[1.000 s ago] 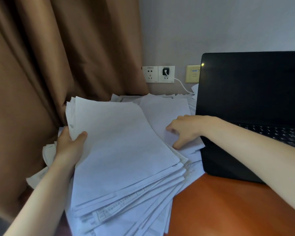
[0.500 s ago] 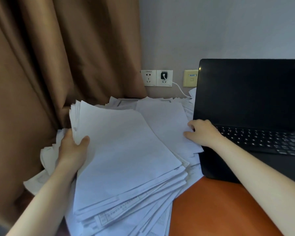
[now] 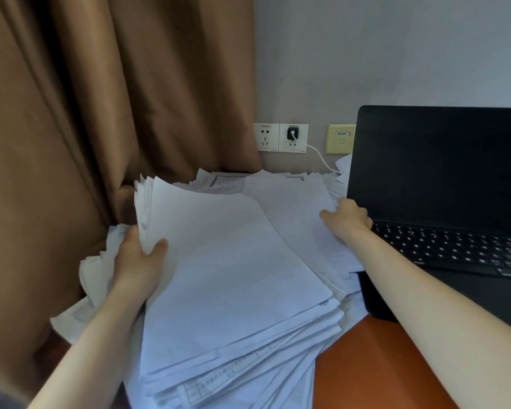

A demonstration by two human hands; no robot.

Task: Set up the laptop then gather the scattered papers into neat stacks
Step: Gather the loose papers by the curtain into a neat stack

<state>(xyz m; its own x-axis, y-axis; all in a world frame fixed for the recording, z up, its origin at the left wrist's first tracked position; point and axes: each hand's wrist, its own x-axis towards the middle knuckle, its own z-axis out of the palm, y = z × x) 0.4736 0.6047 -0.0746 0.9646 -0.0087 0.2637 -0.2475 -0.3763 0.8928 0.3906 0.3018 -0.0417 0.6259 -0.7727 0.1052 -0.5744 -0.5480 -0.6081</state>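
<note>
Papers (image 3: 227,278) — white, fanned (edges uneven), left hand (image 3: 136,261) gripping, laptop (image 3: 443,178) open

One open laptop (image 3: 443,184), one thick pile of papers (image 3: 230,276) too many to count, two hands, three wall plates, one plugged-in cable (image 3: 319,156), one curtain (image 3: 101,98).

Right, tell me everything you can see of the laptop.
The laptop is black, matte, and stands open on the orange table, right of the papers. Its screen is dark and upright, and the keyboard shows pale key markings. Loose sheets overlap its left edge, and the right hand rests there. Its right side is cropped.
</note>
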